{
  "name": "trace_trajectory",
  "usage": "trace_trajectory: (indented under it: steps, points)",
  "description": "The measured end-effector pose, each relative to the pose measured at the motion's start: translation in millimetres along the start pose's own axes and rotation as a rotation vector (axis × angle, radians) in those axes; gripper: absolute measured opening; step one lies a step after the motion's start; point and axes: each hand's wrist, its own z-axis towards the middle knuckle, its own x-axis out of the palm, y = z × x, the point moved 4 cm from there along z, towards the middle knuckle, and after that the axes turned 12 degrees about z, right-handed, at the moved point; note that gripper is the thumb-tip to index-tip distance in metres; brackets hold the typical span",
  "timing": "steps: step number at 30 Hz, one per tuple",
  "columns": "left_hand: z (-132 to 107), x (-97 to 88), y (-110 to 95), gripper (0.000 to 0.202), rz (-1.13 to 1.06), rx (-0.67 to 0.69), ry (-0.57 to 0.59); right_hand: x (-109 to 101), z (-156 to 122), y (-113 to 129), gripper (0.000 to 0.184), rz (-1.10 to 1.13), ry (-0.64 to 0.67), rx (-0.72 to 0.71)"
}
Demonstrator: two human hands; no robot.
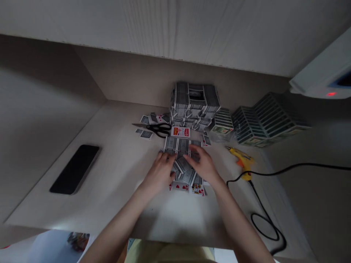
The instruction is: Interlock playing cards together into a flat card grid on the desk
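Note:
A flat assembly of folded playing cards (183,145), patterned backs up, lies on the table between my two hands. My left hand (161,171) curls its fingers against the left side of these cards. From the right, my right hand (203,164) grips their edge, thumb near the middle and index finger further up; some fingertips are hidden. Several loose folded cards (186,171) sit tilted on top, near my thumbs. Red-suited card faces, among them a king of hearts (197,189), stick out at the near edge.
Behind stand a card-built block (182,96), a red-and-white card box (180,132) and black scissors (159,128). A phone (75,170) lies left. On the right are a yellow glue gun (241,157) with a black cord (263,217) and slatted stacks (270,118). A shelf (164,29) overhangs.

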Motion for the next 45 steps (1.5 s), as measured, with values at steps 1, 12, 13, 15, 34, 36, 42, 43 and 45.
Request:
trace_trajectory:
  steps: [1,12,13,15,34,36,42,43,45]
  points:
    - [2,-2.5,0,0.055,0.000,0.020,-0.006,-1,10,-4,0.038,0.020,-0.071,0.033]
    - [24,-0.8,12,0.056,-0.280,-0.004,-0.225,8,95,-42,0.042,-0.237,-0.101,0.321]
    - [23,1.6,13,0.055,-0.276,0.000,-0.232,9,96,-43,0.040,-0.238,-0.112,0.324]
    - [19,5.9,12,0.054,-0.256,0.028,-0.233,11,97,-46,0.038,-0.193,-0.132,0.359]
    - [18,19.1,11,0.054,-0.370,0.039,-0.257,-17,35,-14,0.042,0.354,-0.356,0.200]
    - [19,18.9,12,0.055,-0.419,0.024,-0.284,-14,22,-18,0.041,0.415,-0.298,0.229]
    - [25,30.1,27,0.045,-0.767,-0.067,-0.321,-7,-5,-27,0.042,0.437,-0.280,0.254]
    - [26,32.0,29,0.044,-0.830,-0.072,-0.320,-5,-7,-27,0.042,0.438,-0.275,0.249]
    - [27,34.0,32,0.045,-0.911,-0.073,-0.317,-1,-7,-28,0.043,0.443,-0.259,0.251]
